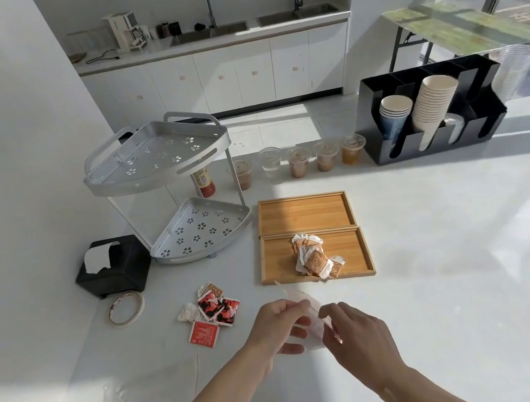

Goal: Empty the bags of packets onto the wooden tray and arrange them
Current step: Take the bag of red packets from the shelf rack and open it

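Closest to the person, both hands pinch a clear plastic bag [307, 312] that looks empty: the left hand [280, 324] and the right hand [356, 330] each have fingers closed on it. Its long axis points forward toward the near wooden tray [274, 263]. There a pile of orange packets [315, 258] lies unsorted. Red packets [213, 310] wait on the counter, nearer the left hand. The far tray [303, 212] is bare.

Bare counter right of the trays [305, 212] lies open; the rack [168, 186] blocks their left.
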### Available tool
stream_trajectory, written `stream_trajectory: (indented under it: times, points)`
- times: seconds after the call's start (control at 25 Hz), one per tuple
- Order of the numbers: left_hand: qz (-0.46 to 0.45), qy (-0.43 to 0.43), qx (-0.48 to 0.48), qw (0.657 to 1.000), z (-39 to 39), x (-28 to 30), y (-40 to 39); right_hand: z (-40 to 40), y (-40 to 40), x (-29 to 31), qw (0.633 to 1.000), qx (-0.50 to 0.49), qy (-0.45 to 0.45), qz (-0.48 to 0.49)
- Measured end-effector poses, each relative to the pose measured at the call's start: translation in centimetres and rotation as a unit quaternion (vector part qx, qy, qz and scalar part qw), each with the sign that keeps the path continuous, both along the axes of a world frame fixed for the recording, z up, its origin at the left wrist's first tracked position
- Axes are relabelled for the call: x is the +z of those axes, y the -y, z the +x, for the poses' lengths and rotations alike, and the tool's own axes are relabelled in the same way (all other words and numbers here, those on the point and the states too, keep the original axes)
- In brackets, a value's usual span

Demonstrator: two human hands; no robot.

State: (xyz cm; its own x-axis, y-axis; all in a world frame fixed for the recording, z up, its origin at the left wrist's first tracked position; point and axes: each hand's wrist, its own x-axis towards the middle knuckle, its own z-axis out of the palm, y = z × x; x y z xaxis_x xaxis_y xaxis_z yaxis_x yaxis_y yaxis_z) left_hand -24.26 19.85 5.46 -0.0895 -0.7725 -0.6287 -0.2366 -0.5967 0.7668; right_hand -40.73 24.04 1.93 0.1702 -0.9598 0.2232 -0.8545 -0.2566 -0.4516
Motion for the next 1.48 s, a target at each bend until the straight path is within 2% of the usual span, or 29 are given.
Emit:
stream_trajectory:
  times: [0.08,0.16,0.32,0.52,0.76,0.92,1.2,1.36,1.48]
  points:
    - [-0.011,0.021,0.008,1.0,0.3,-0.3,0.2,0.3,-0.2,0.0,1.0,0.012,0.011,0.013]
    - [-0.018,0.037,0.003,0.999,0.9,-0.3,0.4,0.5,-0.2,0.8,0.996,0.005,0.045,0.082]
    - [-0.048,0.058,-0.054,0.996,1.9,-0.2,0.8,0.4,2.0,2.7,0.954,0.005,0.171,0.245]
    - [-0.105,0.066,-0.092,0.988,1.4,-0.7,1.8,0.7,4.9,3.0,0.907,0.014,0.244,0.343]
    - [-0.092,-0.046,-0.081,0.991,2.2,-1.9,2.4,0.1,6.4,3.4,0.834,-0.014,0.347,0.43]
    - [-0.086,-0.052,-0.109,0.989,2.9,-2.2,2.8,0.2,6.8,3.4,0.831,-0.012,0.344,0.438]
    - [-0.111,0.004,-0.101,0.989,3.2,-2.2,3.1,1.0,7.5,3.0,0.841,-0.018,0.322,0.434]
    - [-0.09,-0.003,-0.081,0.993,3.5,-1.9,3.1,1.2,8.2,3.0,0.829,-0.018,0.319,0.459]
    - [-0.068,-0.007,-0.078,0.995,3.6,-1.3,3.3,1.4,8.5,3.1,0.835,-0.004,0.297,0.462]
